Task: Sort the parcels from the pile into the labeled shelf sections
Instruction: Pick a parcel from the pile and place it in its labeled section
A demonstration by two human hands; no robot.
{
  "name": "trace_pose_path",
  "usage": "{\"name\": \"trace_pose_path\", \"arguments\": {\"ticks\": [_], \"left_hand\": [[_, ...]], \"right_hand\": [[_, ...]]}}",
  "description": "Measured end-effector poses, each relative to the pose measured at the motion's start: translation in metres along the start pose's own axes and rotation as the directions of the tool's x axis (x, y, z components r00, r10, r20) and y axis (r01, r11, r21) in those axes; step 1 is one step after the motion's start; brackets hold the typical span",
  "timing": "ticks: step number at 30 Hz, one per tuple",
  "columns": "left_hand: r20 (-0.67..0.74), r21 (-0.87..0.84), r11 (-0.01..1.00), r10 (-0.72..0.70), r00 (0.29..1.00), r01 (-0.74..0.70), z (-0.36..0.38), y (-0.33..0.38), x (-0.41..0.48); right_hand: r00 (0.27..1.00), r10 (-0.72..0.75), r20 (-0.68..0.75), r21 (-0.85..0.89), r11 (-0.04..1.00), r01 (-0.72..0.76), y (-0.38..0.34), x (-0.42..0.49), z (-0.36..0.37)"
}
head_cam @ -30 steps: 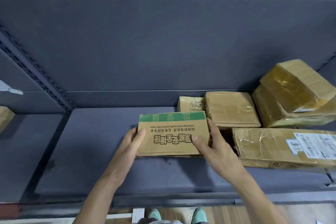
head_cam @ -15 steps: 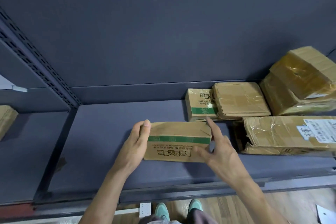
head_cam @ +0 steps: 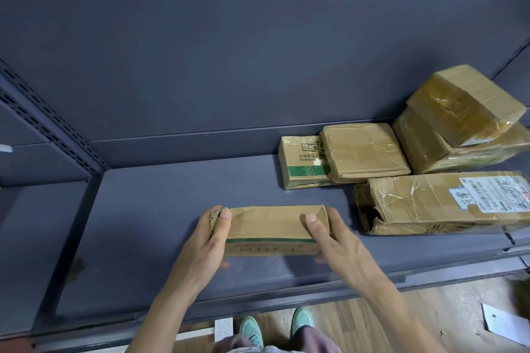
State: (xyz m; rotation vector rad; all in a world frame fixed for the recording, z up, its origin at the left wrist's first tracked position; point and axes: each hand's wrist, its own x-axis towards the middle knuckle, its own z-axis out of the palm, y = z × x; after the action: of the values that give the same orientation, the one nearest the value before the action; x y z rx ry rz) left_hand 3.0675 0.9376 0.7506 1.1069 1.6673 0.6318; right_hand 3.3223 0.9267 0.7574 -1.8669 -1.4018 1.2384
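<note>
Step in hand, as judged: setting down the small brown cardboard parcel with a green band [head_cam: 274, 233] on the dark grey metal shelf board [head_cam: 149, 223].

Advice for the step:
- Lower both ends together so the long bottom edge lands flat, not corner first.
- The parcel stands on a narrow face and looks likely to tip. Lay it onto its broad face, or steady it before letting go.
- Release one side at a time and slide the fingers out sideways rather than upward, so the box is not dragged along.
- Open board lies to the left. Placing it there avoids nudging the long torn cardboard box with a white label [head_cam: 430, 203] close on the right.
- No section label is legible in this view, so the right section cannot be confirmed.

Positions:
- The parcel sits between the two hands, over the front half of the board. Whether its underside touches the board cannot be told.
- The left hand [head_cam: 205, 242] wraps the left end, with a digit lying over the top face.
- The right hand [head_cam: 337, 241] wraps the right end the same way.
- Both hands are curled firmly on the box.
- The small green-banded carton [head_cam: 301, 165] at the back stands well apart.
</note>
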Motion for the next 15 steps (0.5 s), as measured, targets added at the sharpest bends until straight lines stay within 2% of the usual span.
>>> {"name": "trace_pose_path", "arguments": {"ticks": [4, 7, 11, 15], "left_hand": [[-0.067, -0.045, 0.986, 0.156, 0.985, -0.159, 0.0, 0.011, 0.004], [-0.058, -0.11, 0.976, 0.183, 0.981, -0.188, 0.008, 0.002, 0.01], [-0.075, 0.01, 0.982, 0.187, 0.98, -0.187, 0.016, -0.015, 0.012], [-0.033, 0.096, 0.981, 0.174, 0.984, -0.17, 0.014, -0.021, 0.01]], "right_hand": [[0.993, -0.074, -0.09, 0.009, 0.997, 0.075, -0.002, 0.007, -0.005], [0.99, -0.058, -0.127, 0.011, 0.998, 0.06, 0.008, 0.012, 0.003], [0.993, -0.079, -0.083, -0.081, 0.994, 0.073, 0.024, 0.011, 0.015], [0.996, -0.057, -0.061, -0.109, 0.993, 0.05, 0.029, 0.013, 0.017]]}}
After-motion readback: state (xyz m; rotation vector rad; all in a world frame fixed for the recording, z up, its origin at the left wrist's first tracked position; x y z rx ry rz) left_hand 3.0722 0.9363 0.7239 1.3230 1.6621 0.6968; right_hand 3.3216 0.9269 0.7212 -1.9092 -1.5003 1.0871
